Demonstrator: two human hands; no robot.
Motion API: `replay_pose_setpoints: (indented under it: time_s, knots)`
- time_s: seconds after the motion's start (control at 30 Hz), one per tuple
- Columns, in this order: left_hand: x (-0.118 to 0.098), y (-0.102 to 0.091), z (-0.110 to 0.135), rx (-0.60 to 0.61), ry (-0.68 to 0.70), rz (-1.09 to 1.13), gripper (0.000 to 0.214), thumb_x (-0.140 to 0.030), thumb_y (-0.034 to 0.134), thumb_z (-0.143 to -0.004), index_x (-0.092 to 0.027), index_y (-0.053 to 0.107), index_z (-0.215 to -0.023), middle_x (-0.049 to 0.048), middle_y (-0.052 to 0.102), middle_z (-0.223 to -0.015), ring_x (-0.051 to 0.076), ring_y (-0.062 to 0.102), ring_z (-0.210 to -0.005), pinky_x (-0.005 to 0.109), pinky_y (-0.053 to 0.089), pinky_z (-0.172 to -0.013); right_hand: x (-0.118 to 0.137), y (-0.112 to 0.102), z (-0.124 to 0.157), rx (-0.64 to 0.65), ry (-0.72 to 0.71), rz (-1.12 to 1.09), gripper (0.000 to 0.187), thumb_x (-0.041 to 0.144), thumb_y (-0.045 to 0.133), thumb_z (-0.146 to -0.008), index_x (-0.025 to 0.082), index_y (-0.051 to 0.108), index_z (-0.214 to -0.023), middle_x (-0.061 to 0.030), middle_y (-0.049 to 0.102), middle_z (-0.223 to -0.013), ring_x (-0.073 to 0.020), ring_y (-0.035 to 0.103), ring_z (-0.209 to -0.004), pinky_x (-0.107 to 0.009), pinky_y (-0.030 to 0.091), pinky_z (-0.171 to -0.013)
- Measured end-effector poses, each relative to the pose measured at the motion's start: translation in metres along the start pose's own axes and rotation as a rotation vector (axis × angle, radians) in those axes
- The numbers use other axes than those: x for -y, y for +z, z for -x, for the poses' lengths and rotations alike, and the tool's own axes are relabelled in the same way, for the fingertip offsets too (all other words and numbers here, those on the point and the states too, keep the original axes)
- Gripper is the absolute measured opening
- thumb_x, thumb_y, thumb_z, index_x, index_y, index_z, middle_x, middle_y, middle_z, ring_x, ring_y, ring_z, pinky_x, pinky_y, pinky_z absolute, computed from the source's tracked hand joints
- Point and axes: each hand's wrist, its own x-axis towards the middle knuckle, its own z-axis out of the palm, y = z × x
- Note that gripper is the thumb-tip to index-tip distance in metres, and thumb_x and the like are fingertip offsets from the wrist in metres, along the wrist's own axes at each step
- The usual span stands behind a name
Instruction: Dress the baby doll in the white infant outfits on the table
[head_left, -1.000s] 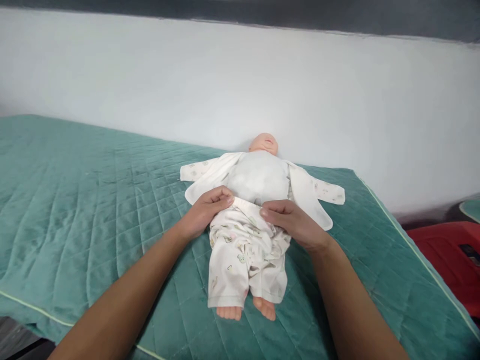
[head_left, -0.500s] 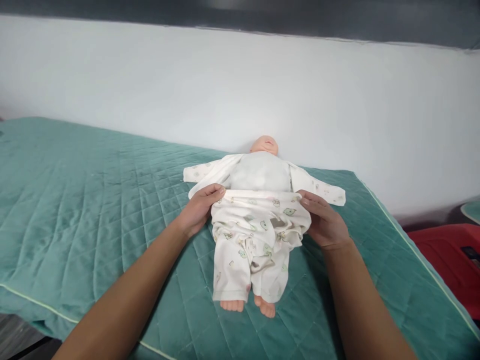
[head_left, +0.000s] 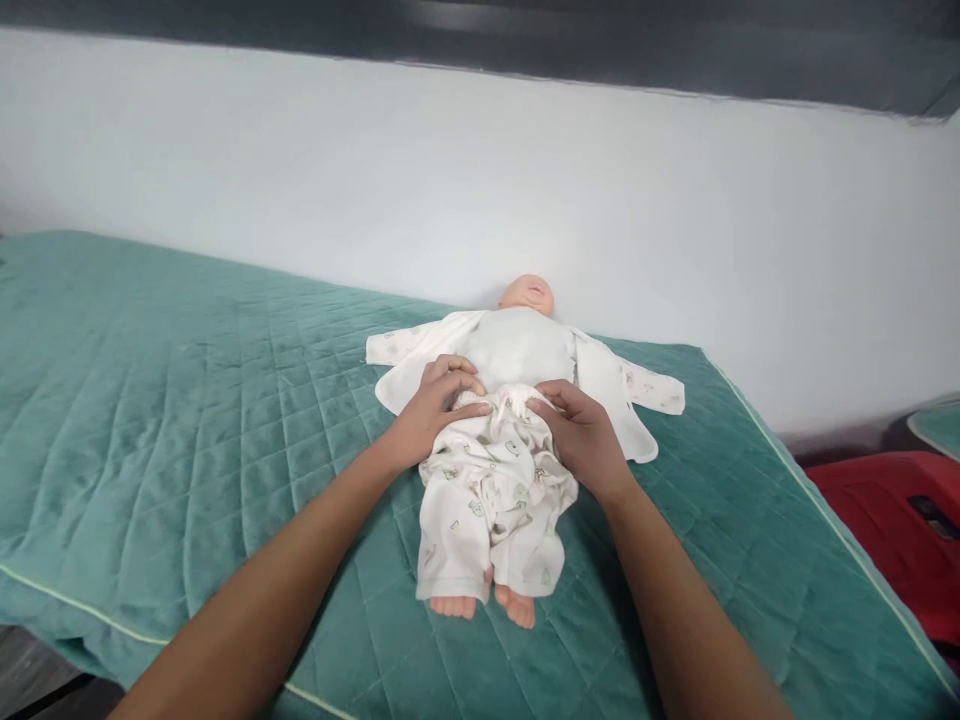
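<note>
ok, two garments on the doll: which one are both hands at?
The trousers: left hand and right hand both touch their waistband. The top lies open, spread out on either side of the torso.

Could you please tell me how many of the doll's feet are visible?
2: one foot below the picture-left trouser leg, the other foot below the picture-right trouser leg. Both are partly hidden.

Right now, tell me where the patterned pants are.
In the head view, the patterned pants are just below centre, on the doll, their waistband between the left hand and right hand.
</note>
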Motion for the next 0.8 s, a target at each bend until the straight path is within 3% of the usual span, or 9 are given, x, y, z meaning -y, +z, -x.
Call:
replay_pose_setpoints:
  time_s: [0.1,0.27,0.4,0.57,0.67,0.8]
  knots:
    - [0.003,-0.002,-0.001,0.01,0.006,0.026,0.023,-0.043,0.066,-0.088,-0.021,0.059,-0.087,0.0072,0.052,-0.116,0.023,0.048,-0.117,0.039,0.034,-0.109,0.0,-0.002,-0.001,0.032,0.014,-0.005,0.018,0.039,0.068,-0.086,0.02,0.069,-0.087,-0.0009,0.07,-0.09,-0.0168,0.06,-0.084,-0.028,0.044,-0.077]
    - [0.004,-0.007,-0.004,0.101,-0.006,-0.039,0.025,-0.044,0.063,-0.089,-0.025,0.061,-0.104,0.0065,0.049,-0.114,0.022,0.048,-0.114,0.037,0.039,-0.103,0.002,-0.007,-0.002,0.089,0.047,-0.041,0.022,0.041,0.069,-0.085,0.02,0.071,-0.089,-0.0015,0.07,-0.089,-0.017,0.06,-0.081,-0.029,0.044,-0.073]
    - [-0.008,-0.011,-0.013,0.158,0.001,-0.18,0.02,-0.043,0.063,-0.087,-0.023,0.062,-0.091,0.0057,0.052,-0.111,0.023,0.048,-0.111,0.039,0.039,-0.101,0.002,-0.009,-0.004,0.087,0.068,-0.086,0.022,0.041,0.071,-0.083,0.019,0.072,-0.085,-0.0012,0.069,-0.084,-0.0165,0.058,-0.079,-0.028,0.043,-0.071]
    - [-0.02,-0.028,-0.037,0.253,-0.06,-0.138,0.023,-0.041,0.059,-0.087,-0.021,0.053,-0.079,0.0007,0.056,-0.086,0.018,0.053,-0.083,0.029,0.043,-0.076,0.002,-0.014,-0.005,0.124,0.163,-0.217,0.027,0.044,0.075,-0.079,0.018,0.07,-0.083,0.0024,0.06,-0.07,-0.012,0.05,-0.065,-0.025,0.038,-0.061]
    - [-0.013,-0.03,-0.05,0.185,-0.065,-0.176,0.023,-0.042,0.058,-0.087,-0.021,0.051,-0.08,-0.0018,0.055,-0.076,0.016,0.051,-0.075,0.027,0.04,-0.068,0.005,-0.017,-0.004,0.135,0.213,-0.255,0.033,0.048,0.077,-0.077,0.017,0.068,-0.082,0.0045,0.055,-0.065,-0.0096,0.044,-0.059,-0.024,0.034,-0.056]
    - [0.01,-0.018,-0.051,0.008,-0.077,-0.138,0.02,-0.039,0.058,-0.087,-0.022,0.051,-0.082,-0.0017,0.057,-0.078,0.016,0.053,-0.074,0.028,0.043,-0.069,0.007,-0.018,-0.004,0.112,0.279,-0.335,0.033,0.048,0.079,-0.074,0.017,0.068,-0.082,0.0045,0.053,-0.063,-0.0093,0.043,-0.058,-0.024,0.034,-0.055]
